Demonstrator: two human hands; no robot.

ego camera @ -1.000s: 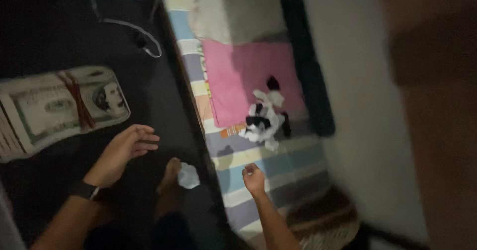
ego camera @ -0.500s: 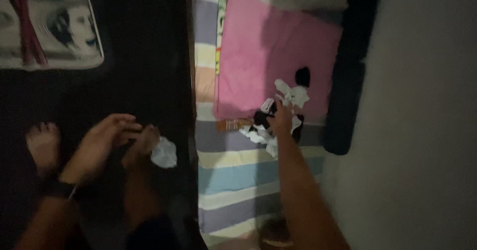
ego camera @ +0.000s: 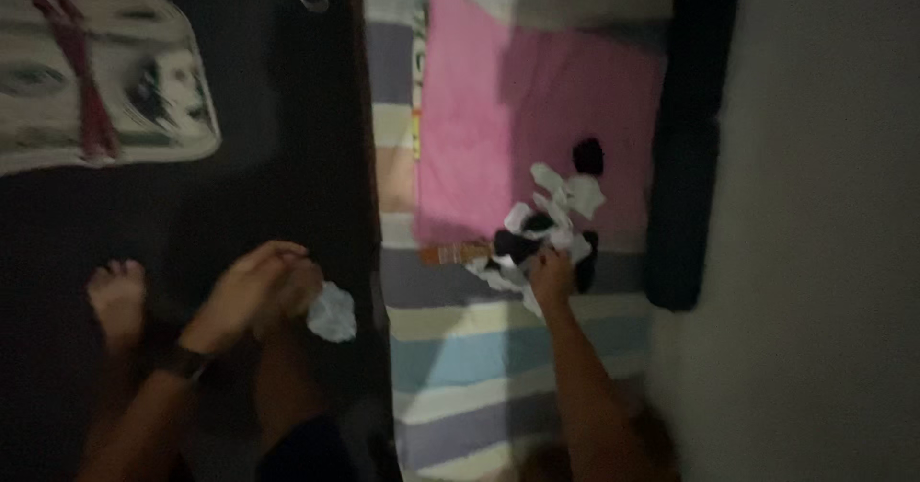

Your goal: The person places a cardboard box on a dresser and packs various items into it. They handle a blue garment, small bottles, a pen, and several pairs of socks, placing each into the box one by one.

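Dim room, seen from above: dark floor [ego camera: 278, 137] at 9 o'clock, a bed with a pastel striped sheet [ego camera: 479, 348] in the middle, a pale wall [ego camera: 824, 223] at 3 o'clock. A pink rectangular cloth [ego camera: 479, 127] is spread over the striped sheet toward 12 o'clock, edged by a dark bolster-like strip [ego camera: 685, 156] on its 3 o'clock side. A heap of crumpled white and black small garments [ego camera: 551, 223] is seen at the lower edge of the pink cloth, partly on the striped sheet. The right hand [ego camera: 551, 276] is placed at the 6 o'clock edge of the heap, touching it, fingers curled; whether anything is gripped cannot be told through the blur. The left hand [ego camera: 249, 290] is held low over the floor, fingers loosely apart and bent, resting against a bare foot [ego camera: 292, 286]. A small crumpled white wad [ego camera: 333, 312] lies just beside that foot at its 3 o'clock. A second bare foot [ego camera: 117, 295] is seen at 9 o'clock. A dark wristband [ego camera: 189, 360] is worn on the left wrist. A flat cushion printed like a banknote bundle [ego camera: 105, 80] lies on the floor at 10 o'clock.
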